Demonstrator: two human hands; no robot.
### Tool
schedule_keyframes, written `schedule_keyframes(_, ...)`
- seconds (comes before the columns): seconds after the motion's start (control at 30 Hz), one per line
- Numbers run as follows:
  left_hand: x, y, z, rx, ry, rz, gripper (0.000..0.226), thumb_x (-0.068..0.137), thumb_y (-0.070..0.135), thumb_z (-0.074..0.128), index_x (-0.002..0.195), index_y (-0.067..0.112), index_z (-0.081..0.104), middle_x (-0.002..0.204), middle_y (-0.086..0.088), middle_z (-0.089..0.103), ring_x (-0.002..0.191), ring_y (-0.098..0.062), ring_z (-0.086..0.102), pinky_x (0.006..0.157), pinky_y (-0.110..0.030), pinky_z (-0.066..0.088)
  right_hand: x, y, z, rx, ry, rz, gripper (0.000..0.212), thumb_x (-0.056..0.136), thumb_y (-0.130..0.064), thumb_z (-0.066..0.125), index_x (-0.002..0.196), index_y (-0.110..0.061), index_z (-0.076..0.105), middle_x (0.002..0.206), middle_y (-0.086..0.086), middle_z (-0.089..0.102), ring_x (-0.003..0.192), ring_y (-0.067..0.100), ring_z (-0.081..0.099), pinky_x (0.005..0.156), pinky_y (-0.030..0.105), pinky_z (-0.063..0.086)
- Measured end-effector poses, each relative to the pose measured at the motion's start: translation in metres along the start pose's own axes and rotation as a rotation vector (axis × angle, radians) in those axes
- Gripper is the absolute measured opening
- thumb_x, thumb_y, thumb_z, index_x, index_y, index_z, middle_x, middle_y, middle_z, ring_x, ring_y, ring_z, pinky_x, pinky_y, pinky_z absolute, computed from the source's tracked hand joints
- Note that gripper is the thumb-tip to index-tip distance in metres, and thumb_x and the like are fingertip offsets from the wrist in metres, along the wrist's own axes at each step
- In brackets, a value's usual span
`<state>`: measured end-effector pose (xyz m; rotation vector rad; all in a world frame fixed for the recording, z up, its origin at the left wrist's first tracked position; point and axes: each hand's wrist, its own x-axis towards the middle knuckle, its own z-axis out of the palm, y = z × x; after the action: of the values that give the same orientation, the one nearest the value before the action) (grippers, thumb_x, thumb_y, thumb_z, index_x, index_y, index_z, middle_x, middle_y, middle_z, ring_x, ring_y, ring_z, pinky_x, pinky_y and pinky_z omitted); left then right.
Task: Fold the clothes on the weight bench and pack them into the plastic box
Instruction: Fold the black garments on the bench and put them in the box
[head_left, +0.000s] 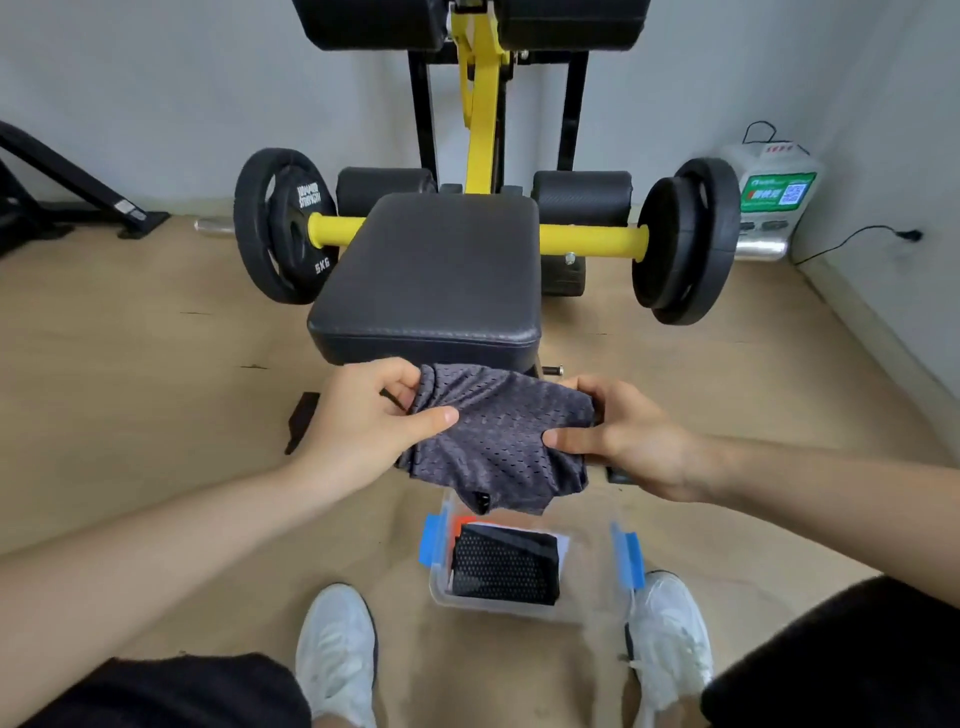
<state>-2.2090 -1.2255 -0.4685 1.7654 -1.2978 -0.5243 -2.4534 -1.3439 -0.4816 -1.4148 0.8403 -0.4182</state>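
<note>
I hold the grey mesh garment (496, 447) bunched between both hands, in the air just in front of the front edge of the weight bench seat (431, 270) and above the far edge of the plastic box (498, 609). My left hand (363, 423) grips its left side, thumb lying across the top of the fabric and fingers curled under the upper corner. My right hand (626, 439) clamps the right side the same way, thumb pressed onto the cloth and fingers wrapped round the edge behind it. The cloth is gathered into a rough folded bundle, its lower edge hanging down over the box's far rim. The box stands on the floor between my white shoes (337, 644), lid off, with a blue latch (434, 540) on each side. Inside it, a folded black mesh garment (506, 569) lies flat against the left wall, with a bit of orange showing at its far left corner. Black weight plates (280, 223) sit on the yellow bar on either side of the seat.
</note>
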Motion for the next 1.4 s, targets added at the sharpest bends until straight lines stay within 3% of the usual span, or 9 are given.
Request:
schedule_keyframes(0.33, -0.031, -0.085, 0.081, 0.081, -0.233, -0.283, 0.023, 0.072, 0.026, 0.088, 0.082, 0.017, 0.07, 0.079, -0.002, 0.068, 0.078, -0.022, 0.066, 0.079, -0.041, 0.054, 0.012, 0.111, 0.003, -0.018, 0.05, 0.262, 0.035, 0.084, 0.01, 0.068, 0.109, -0.013, 0.059, 0.103, 0.008, 0.062, 0.093, 0.027, 0.065, 0.073, 0.042, 0.058)
schedule_keyframes(0.57, -0.026, -0.139, 0.132, 0.156, -0.212, -0.427, 0.027, 0.073, 0.027, 0.087, 0.09, 0.018, 0.068, 0.076, 0.008, 0.06, 0.073, -0.014, 0.058, 0.061, -0.022, 0.039, 0.043, 0.181, 0.01, -0.229, 0.144, 0.319, 0.044, 0.082, 0.009, 0.071, 0.119, -0.009, 0.055, 0.102, 0.007, 0.059, 0.083, 0.023, 0.061, 0.073, 0.041, 0.058)
schedule_keyframes(0.67, -0.036, -0.158, 0.14, 0.38, -0.307, -0.387, 0.03, 0.076, 0.029, 0.083, 0.101, 0.024, 0.067, 0.091, 0.01, 0.064, 0.085, -0.015, 0.062, 0.065, -0.023, 0.043, 0.045, 0.208, 0.0, -0.587, 0.047, 0.318, 0.067, 0.078, -0.009, 0.081, 0.135, -0.017, 0.048, 0.123, 0.005, 0.053, 0.098, 0.024, 0.06, 0.086, 0.035, 0.056)
schedule_keyframes(0.77, -0.044, -0.17, 0.144, 0.55, -0.346, -0.268, 0.033, 0.081, 0.029, 0.076, 0.112, 0.029, 0.065, 0.104, 0.011, 0.065, 0.097, -0.017, 0.063, 0.072, -0.028, 0.047, 0.042, 0.223, -0.007, -0.893, -0.026, 0.22, 0.067, 0.077, -0.019, 0.081, 0.136, -0.021, 0.051, 0.127, 0.002, 0.051, 0.102, 0.023, 0.059, 0.09, 0.032, 0.051)
schedule_keyframes(0.87, -0.047, -0.183, 0.148, 0.609, -0.396, -0.064, 0.031, 0.084, 0.035, 0.07, 0.114, 0.029, 0.065, 0.107, 0.011, 0.064, 0.102, -0.016, 0.061, 0.069, -0.027, 0.041, 0.037, 0.226, -0.005, -0.96, -0.048, 0.118, 0.056, 0.079, -0.023, 0.078, 0.132, -0.023, 0.057, 0.122, -0.004, 0.055, 0.101, 0.019, 0.06, 0.091, 0.028, 0.05)
schedule_keyframes(0.97, -0.051, -0.2, 0.152, 0.689, -0.34, 0.103, 0.04, 0.079, 0.048, 0.066, 0.112, 0.025, 0.068, 0.112, 0.006, 0.064, 0.106, -0.022, 0.062, 0.08, -0.032, 0.05, 0.042, 0.222, -0.002, -0.97, -0.054, 0.032, 0.046, 0.084, -0.023, 0.075, 0.127, -0.021, 0.061, 0.118, -0.005, 0.056, 0.104, 0.017, 0.058, 0.09, 0.024, 0.046)
schedule_keyframes(1.17, -0.067, -0.215, 0.157, 0.712, -0.405, -0.068, 0.101, 0.07, 0.081, 0.046, 0.154, 0.026, 0.033, 0.163, 0.005, 0.023, 0.14, -0.019, 0.038, 0.105, -0.036, 0.041, 0.088, 0.195, -0.023, -1.016, 0.052, -0.074, 0.04, 0.087, -0.025, 0.071, 0.125, -0.017, 0.062, 0.123, -0.001, 0.056, 0.112, 0.018, 0.053, 0.097, 0.03, 0.045)
schedule_keyframes(1.27, -0.073, -0.22, 0.16, 0.612, -0.452, -0.134, 0.108, 0.069, 0.084, 0.041, 0.158, 0.028, 0.022, 0.168, 0.011, -0.002, 0.142, -0.019, 0.039, 0.106, -0.035, 0.042, 0.121, 0.18, -0.033, -1.009, 0.209, -0.134, 0.049, 0.087, -0.021, 0.07, 0.133, -0.014, 0.056, 0.129, 0.004, 0.052, 0.118, 0.025, 0.045, 0.103, 0.039, 0.044)
schedule_keyframes(1.4, -0.074, -0.226, 0.159, 0.529, -0.447, -0.115, 0.1, 0.073, 0.08, 0.058, 0.156, 0.033, 0.028, 0.167, 0.016, -0.007, 0.143, -0.018, 0.037, 0.106, -0.034, 0.042, 0.158, 0.165, -0.033, -1.112, 0.241, -0.113, 0.051, 0.092, -0.029, 0.064, 0.139, -0.015, 0.049, 0.138, 0.006, 0.05, 0.126, 0.029, 0.041, 0.106, 0.046, 0.04)
